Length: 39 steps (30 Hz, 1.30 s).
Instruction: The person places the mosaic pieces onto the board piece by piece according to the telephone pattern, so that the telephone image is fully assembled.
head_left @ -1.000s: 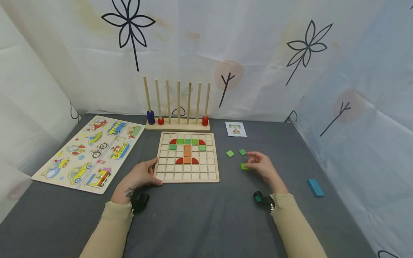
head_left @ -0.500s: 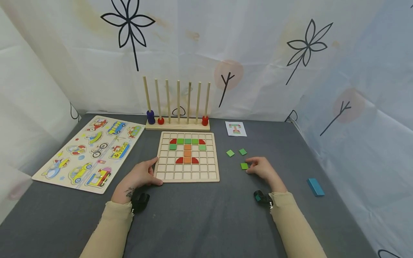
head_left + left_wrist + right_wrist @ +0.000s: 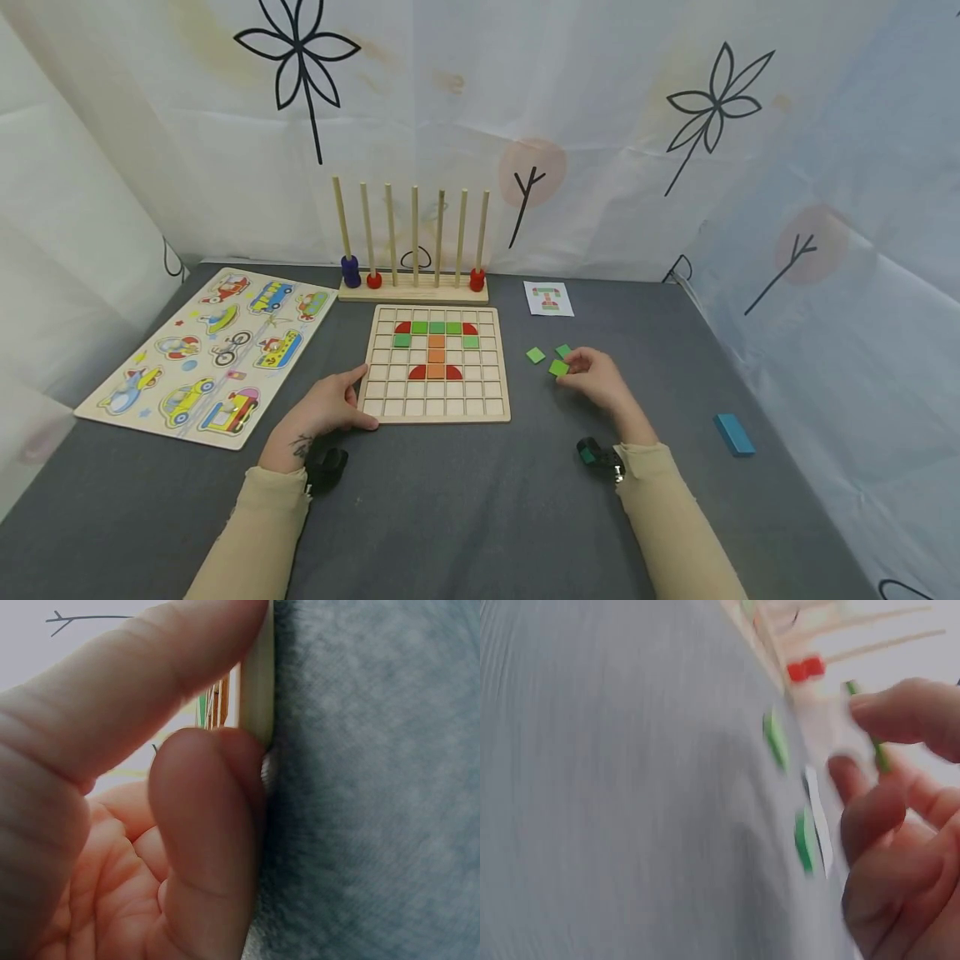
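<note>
My left hand holds the near left corner of a wooden grid board, with the thumb by its front edge and a finger at its left side. The left wrist view shows the fingers close against the board's edge. Orange, red and green pieces make a T-like figure on the grid. Between thumb and fingers, my right hand pinches a light green square tile, raised over the cloth in the right wrist view. Another light green tile and a darker green tile lie just beyond.
A white card printed with a similar figure lies behind the tiles. Behind the board stands a wooden peg rack with a few beads. A vehicle picture board lies at left, a blue block at right.
My right hand has picked up the nearest light green tile and moved it up and to the left. My left hand stays at the board's corner.
</note>
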Each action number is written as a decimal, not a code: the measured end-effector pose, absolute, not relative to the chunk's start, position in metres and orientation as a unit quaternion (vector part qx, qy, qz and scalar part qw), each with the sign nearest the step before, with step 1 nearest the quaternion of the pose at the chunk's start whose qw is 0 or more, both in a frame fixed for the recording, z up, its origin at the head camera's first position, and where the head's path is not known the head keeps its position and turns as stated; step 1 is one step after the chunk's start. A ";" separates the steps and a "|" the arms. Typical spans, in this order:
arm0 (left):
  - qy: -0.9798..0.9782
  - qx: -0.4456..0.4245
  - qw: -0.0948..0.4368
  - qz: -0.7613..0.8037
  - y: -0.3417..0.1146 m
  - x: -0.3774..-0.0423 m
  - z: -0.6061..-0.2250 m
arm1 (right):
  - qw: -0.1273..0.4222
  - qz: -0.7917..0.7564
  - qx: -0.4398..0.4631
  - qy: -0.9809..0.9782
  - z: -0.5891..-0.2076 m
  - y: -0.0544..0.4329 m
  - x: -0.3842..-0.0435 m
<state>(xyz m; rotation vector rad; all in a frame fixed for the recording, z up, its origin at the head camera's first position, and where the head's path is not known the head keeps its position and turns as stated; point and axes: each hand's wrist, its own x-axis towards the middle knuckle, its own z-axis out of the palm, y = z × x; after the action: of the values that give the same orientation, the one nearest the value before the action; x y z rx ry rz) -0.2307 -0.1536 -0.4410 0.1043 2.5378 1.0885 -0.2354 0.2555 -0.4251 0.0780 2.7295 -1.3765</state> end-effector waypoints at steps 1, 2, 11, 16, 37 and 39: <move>0.902 0.037 0.187 0.387 -0.153 -0.230 -0.441 | 0.039 -0.482 0.021 0.875 -0.425 0.249 -0.236; 0.902 0.037 0.187 0.386 -0.153 -0.230 -0.440 | 0.038 -0.518 0.013 0.854 -0.424 0.243 -0.237; 0.902 0.044 0.184 0.388 -0.153 -0.229 -0.440 | 0.064 -0.710 -0.031 0.700 -0.431 0.178 -0.238; 0.902 0.043 0.186 0.388 -0.153 -0.230 -0.441 | 0.095 -0.726 -0.016 0.681 -0.439 0.151 -0.239; 0.901 0.043 0.190 0.388 -0.155 -0.232 -0.442 | 0.085 -0.563 -0.028 0.822 -0.448 0.115 -0.235; 0.901 0.043 0.190 0.387 -0.155 -0.232 -0.442 | 0.085 -0.556 -0.029 0.826 -0.448 0.115 -0.236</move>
<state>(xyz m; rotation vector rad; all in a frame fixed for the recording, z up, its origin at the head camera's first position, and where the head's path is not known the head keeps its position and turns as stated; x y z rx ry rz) -0.2319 -0.1548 -0.4423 0.1206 2.5336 1.0872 -0.2357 0.1146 -0.4484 -0.0879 2.4641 -1.6588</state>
